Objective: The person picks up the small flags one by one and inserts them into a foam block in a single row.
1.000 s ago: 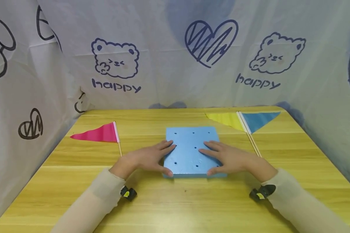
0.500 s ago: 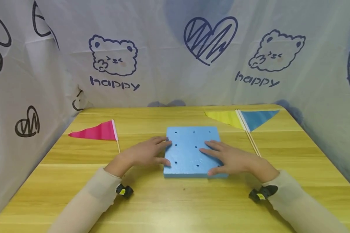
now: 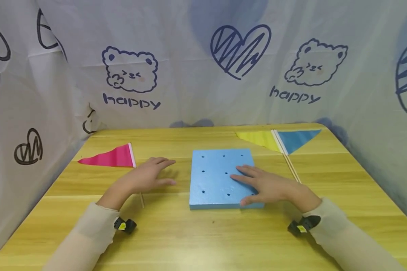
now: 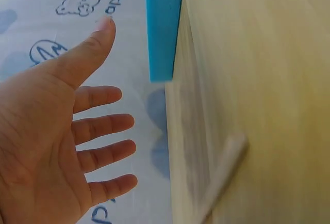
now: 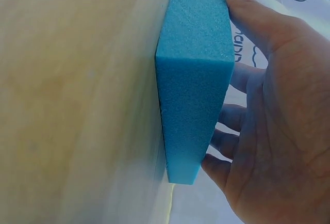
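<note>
Two hands work low over the tabletop (image 3: pixel 203 241), sleeves nearest the viewer. The right hand (image 3: pixel 268 186) lies flat on the near right part of the foam block (image 3: pixel 217 177), fingers straight and spread, thumb along the block's near edge; it presses rather than grasps, so its grip is open and closed round nothing. The wrist view shows the palm against the block's top face (image 5: pixel 196 105). The left hand (image 3: pixel 146 177) hovers or rests just left of the block, apart from it, fingers relaxed and splayed (image 4: pixel 56 131), grip open and empty. It sits over the stick of the pink flag (image 3: pixel 113 157), whose pennant lies just beyond it; whether it touches the stick I cannot tell.

Risks, as I judge them: with only one palm holding it, the light block could slide or pivot on the smooth wood if the right hand pushes sideways. The thin stick under the left hand could roll away or snap under a heavy press.

Farther back, a yellow flag (image 3: pixel 259 138) and a blue flag (image 3: pixel 296 138) lie side by side, well apart from both hands. A printed sheet (image 3: pixel 203 75) hangs behind.
</note>
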`<state>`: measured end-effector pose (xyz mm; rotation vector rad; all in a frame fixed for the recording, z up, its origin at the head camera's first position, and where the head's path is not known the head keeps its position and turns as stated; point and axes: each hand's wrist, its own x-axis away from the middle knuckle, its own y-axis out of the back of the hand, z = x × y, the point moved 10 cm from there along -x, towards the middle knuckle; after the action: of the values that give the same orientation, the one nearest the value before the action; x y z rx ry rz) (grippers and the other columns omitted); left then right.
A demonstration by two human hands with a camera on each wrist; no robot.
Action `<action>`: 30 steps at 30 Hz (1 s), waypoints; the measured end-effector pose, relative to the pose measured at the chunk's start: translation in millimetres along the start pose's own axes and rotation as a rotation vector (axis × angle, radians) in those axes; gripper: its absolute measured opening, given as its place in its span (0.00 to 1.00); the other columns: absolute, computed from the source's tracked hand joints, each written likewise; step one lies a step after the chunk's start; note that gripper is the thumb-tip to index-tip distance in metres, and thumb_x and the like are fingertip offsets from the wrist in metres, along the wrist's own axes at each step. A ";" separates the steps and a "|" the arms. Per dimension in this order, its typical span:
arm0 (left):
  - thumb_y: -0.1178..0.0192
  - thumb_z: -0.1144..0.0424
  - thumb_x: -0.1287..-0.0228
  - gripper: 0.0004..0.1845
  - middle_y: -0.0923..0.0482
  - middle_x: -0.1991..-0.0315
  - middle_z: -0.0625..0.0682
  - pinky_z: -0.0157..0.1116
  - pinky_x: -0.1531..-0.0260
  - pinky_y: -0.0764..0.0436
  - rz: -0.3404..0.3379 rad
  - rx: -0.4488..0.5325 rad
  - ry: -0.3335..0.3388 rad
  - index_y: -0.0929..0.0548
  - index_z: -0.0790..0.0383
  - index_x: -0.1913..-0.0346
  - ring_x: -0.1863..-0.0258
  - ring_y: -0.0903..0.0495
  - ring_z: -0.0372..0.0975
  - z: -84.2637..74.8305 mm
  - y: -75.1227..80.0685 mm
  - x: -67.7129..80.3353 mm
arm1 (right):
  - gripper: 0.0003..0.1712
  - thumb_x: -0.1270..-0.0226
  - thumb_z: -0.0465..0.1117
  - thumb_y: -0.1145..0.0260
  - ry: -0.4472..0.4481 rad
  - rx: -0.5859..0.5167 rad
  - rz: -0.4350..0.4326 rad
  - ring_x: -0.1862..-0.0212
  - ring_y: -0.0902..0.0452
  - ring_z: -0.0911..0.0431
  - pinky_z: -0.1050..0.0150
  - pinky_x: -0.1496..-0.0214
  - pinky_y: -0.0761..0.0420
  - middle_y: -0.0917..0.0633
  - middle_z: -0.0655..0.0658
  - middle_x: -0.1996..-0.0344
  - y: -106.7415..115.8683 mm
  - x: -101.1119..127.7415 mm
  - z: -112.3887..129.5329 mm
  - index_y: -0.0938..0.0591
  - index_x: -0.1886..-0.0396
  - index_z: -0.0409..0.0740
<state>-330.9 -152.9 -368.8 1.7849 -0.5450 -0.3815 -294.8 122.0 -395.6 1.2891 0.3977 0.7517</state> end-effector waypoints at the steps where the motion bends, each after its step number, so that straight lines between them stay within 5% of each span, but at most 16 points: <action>1: 0.41 0.33 0.39 0.44 0.34 0.31 0.59 0.57 0.35 0.37 -0.002 0.000 0.008 0.34 0.56 0.27 0.32 0.38 0.58 4.2 0.2 2.2 | 0.55 0.43 0.79 0.47 -0.001 -0.001 0.002 0.24 0.59 0.41 0.40 0.29 0.44 0.50 0.42 0.22 -0.7 -0.2 -0.3 0.44 0.22 0.58; 12: 0.35 0.36 0.43 0.40 0.27 0.42 0.60 0.54 0.43 0.28 -0.055 0.007 0.078 0.26 0.63 0.37 0.43 0.28 0.54 51.3 6.0 28.7 | 0.55 0.44 0.80 0.47 -0.009 -0.002 0.016 0.24 0.60 0.41 0.40 0.29 0.45 0.51 0.43 0.22 -4.6 -1.4 -1.0 0.45 0.21 0.59; 21: 0.32 0.35 0.47 0.39 0.24 0.55 0.56 0.48 0.52 0.24 -0.045 0.048 0.157 0.25 0.67 0.49 0.57 0.26 0.47 82.7 12.3 37.8 | 0.55 0.43 0.79 0.45 -0.012 -0.005 0.007 0.24 0.60 0.41 0.40 0.29 0.45 0.50 0.42 0.22 -1.5 1.9 -1.1 0.44 0.22 0.58; 30: 0.32 0.34 0.49 0.35 0.31 0.71 0.52 0.40 0.67 0.31 0.015 0.113 0.228 0.30 0.64 0.61 0.68 0.31 0.43 103.8 9.9 48.1 | 0.55 0.44 0.80 0.47 -0.007 -0.005 0.000 0.24 0.59 0.41 0.40 0.29 0.45 0.50 0.43 0.22 -2.0 0.2 -2.3 0.44 0.22 0.59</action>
<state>-346.2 -265.2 -386.8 1.9021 -0.4248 -0.1353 -295.6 123.6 -398.2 1.2861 0.3902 0.7474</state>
